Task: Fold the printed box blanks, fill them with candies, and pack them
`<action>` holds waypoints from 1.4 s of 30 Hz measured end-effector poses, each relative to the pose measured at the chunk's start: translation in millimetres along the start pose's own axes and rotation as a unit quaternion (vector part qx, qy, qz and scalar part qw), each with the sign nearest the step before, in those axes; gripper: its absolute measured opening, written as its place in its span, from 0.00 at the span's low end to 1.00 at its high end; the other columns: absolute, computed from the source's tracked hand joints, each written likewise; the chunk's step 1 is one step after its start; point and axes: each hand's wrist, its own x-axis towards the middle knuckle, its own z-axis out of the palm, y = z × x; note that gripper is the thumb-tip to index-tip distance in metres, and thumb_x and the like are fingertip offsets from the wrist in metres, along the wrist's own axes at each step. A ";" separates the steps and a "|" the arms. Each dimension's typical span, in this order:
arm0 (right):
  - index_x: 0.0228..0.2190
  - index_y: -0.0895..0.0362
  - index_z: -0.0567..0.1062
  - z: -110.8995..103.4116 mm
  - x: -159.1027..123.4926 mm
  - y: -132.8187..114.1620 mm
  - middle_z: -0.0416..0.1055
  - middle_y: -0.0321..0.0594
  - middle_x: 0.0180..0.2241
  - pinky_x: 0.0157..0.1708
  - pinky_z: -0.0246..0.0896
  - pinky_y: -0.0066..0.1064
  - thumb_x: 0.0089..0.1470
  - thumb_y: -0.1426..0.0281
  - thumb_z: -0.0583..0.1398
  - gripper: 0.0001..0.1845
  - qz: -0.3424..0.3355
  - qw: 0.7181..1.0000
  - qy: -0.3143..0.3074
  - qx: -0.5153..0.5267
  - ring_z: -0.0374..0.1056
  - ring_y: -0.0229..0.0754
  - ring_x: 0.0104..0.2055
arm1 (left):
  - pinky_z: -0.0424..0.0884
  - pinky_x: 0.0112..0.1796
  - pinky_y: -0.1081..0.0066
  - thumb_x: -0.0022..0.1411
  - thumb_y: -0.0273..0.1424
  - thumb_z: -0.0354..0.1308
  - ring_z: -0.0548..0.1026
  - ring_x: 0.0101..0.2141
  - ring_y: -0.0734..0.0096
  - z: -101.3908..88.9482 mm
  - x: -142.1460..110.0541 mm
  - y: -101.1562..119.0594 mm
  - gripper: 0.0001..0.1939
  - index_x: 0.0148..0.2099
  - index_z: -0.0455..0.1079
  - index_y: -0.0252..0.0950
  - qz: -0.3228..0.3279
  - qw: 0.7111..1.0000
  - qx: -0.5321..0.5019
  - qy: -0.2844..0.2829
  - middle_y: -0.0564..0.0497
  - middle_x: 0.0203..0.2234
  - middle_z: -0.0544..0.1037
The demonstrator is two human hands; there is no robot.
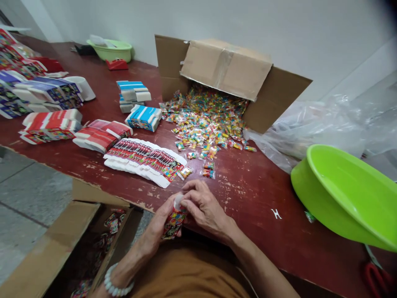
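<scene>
Near the table's front edge my left hand (157,223) is wrapped round a small printed candy box (174,223), red with colourful dots. My right hand (204,207) pinches the white flap (178,202) at the box's upper end between thumb and fingers. Just beyond my hands lie wrapped candies (208,169) in clear packets. A fanned row of flat red-and-white box blanks (145,159) sits to the left of them. Behind, a heap of candy packets (204,124) spills from a cardboard carton (226,68) tipped on its side.
Stacks of red (51,126) and blue flat boxes (143,117) stand on the left. A bright green basin (344,198) is at right, with red-handled scissors (376,277) below it. Under the table edge, an open carton (62,244) holds filled packs. Clear plastic sheeting (322,124) lies behind the basin.
</scene>
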 end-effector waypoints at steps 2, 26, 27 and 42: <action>0.32 0.55 0.79 0.8 1.8 -0.1 0.70 0.44 0.45 0.53 0.62 0.40 0.61 0.72 0.60 0.08 0.007 0.999 -0.028 0.034 0.66 0.45 0.50 | 0.71 0.23 0.72 0.58 0.56 0.59 0.72 0.21 0.69 1.7 1.1 0.5 0.34 0.57 0.71 0.38 -0.011 1.000 -0.016 0.001 0.51 0.25 0.79; 0.30 0.56 0.76 19.5 -1.7 6.0 0.72 0.34 0.28 0.22 0.62 0.26 0.46 0.63 0.71 0.13 0.247 0.821 -0.026 0.513 0.62 0.32 0.20 | 0.73 0.21 0.72 0.60 0.44 0.60 0.75 0.23 0.66 7.7 0.4 4.8 0.30 0.60 0.60 0.36 0.039 0.997 -0.071 0.004 0.50 0.26 0.78; 0.28 0.56 0.77 19.5 -1.4 5.4 0.74 0.35 0.30 0.23 0.64 0.27 0.47 0.63 0.70 0.11 0.223 0.849 0.003 0.478 0.65 0.33 0.22 | 0.73 0.21 0.71 0.62 0.44 0.59 0.75 0.22 0.67 6.7 -0.4 6.1 0.30 0.61 0.59 0.37 0.025 0.996 -0.083 0.001 0.51 0.25 0.78; 0.35 0.55 0.81 5.1 -1.9 -3.3 0.79 0.41 0.39 0.43 0.69 0.35 0.55 0.66 0.66 0.06 0.057 0.974 -0.008 0.217 0.75 0.42 0.40 | 0.69 0.18 0.73 0.62 0.39 0.58 0.73 0.16 0.70 4.9 1.4 10.7 0.25 0.58 0.63 0.36 -0.002 0.992 -0.127 0.013 0.53 0.23 0.77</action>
